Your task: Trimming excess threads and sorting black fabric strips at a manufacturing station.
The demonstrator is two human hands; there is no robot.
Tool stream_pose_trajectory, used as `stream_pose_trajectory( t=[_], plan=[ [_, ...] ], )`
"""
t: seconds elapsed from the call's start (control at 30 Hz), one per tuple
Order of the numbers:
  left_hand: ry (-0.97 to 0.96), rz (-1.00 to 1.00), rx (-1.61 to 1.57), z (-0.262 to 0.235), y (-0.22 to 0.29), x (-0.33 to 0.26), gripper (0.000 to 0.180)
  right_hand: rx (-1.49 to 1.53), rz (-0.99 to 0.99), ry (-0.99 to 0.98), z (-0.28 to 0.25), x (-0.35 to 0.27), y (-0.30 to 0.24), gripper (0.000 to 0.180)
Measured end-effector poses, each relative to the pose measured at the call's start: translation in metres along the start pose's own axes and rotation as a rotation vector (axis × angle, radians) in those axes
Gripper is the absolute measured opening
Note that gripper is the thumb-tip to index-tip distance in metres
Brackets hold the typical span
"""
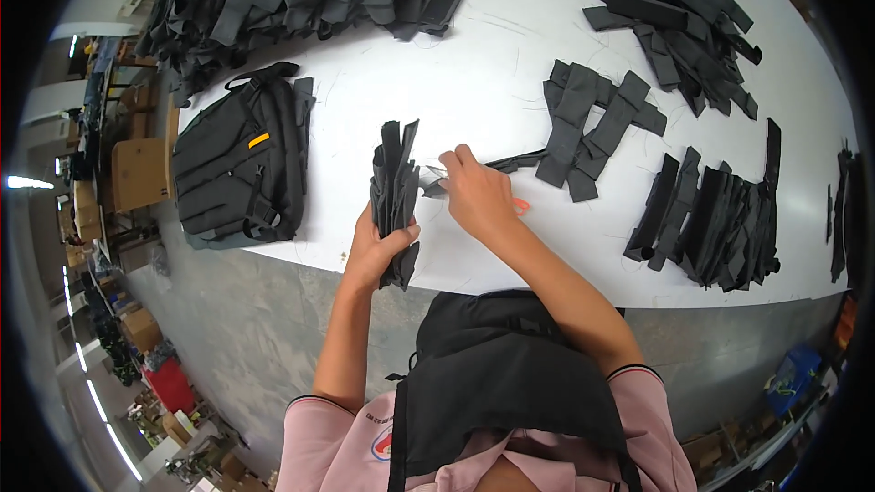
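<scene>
At frame centre the left hand (pixel 378 246) clasps an upright bundle of black fabric strips (pixel 394 191) while the right hand (pixel 478 193) pinches small scissors (pixel 436 180) at one strip; many strip piles (pixel 674 18) on the white desk (pixel 474 82) look untouched.

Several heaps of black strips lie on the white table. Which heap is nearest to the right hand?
The small crossed heap just beyond the right hand. One strip from it reaches the hand's fingers; the other heaps lie farther off, along the table's far and right edges.
</scene>
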State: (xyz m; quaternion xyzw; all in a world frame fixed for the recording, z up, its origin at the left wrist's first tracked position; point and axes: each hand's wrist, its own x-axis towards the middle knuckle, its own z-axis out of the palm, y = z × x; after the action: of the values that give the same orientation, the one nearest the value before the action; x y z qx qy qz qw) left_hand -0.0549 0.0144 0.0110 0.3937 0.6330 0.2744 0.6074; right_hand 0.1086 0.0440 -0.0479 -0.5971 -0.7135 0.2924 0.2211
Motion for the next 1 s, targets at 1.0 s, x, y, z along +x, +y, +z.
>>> stream_pose_trajectory(
  t=[1.0],
  plan=[
    [-0.768, 0.094, -0.898, 0.085, 0.001, 0.027, 0.067, 0.974, 0.014, 0.584, -0.093, -0.060, -0.028, 0.047]
  ],
)
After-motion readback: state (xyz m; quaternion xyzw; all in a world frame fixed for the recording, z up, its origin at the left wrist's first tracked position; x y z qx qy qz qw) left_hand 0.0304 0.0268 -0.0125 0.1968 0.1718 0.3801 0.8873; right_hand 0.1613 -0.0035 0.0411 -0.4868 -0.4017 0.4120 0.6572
